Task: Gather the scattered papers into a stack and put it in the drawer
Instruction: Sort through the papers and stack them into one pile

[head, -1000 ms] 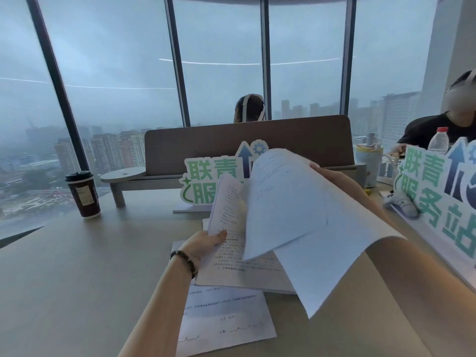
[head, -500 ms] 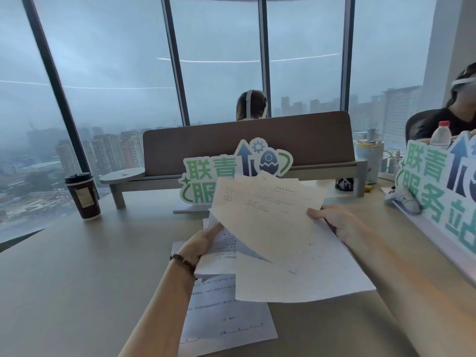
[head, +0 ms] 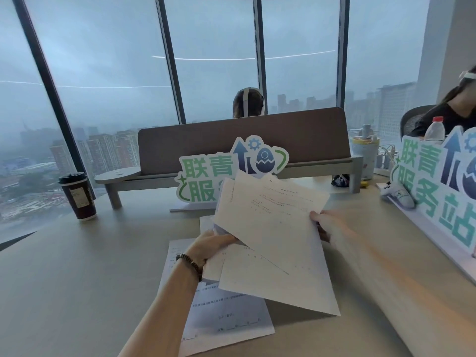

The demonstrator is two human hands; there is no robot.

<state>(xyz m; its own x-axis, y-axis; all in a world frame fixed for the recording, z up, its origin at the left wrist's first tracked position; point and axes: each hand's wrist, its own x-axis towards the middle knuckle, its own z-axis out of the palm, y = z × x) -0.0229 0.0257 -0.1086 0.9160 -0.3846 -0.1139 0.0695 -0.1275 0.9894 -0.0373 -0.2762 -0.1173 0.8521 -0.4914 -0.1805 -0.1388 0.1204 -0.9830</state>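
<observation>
— Handling these papers [head: 273,228] looks easy on weight, doesn't it?

— Light, yes, but limp and slick against each other. The sheets sit fanned and askew, lifted over the middle of the worktop [head: 64,279], so I'd judge they could slide apart or crease if squeezed at one corner only.

— Where are the hands?

— Apart, one on each side of the bundle. The left hand [head: 211,247] grips the left edge, fingers tucked under the sheets. The right hand [head: 332,226] pinches the right edge, thumb on top. Holding both long edges like that seems the sound way; tapping the lower edge on the worktop would square them.

— Anything left lying down?

— One printed sheet [head: 226,313] lies flat at the near edge, under the left forearm, and the corner of another peeks out behind the bundle. Both probably belong in the stack.

— What's around, biggest first?

— A grey divider screen [head: 242,140] along the far edge, with a green-lettered sign [head: 206,181] in front of it, just behind the papers. A second sign [head: 432,186] runs along the right edge, near the right arm; that one could catch a swinging sheet. A dark coffee cup [head: 77,195] stands at the far left, well apart.

— And the drawer?

— Not in view.
</observation>
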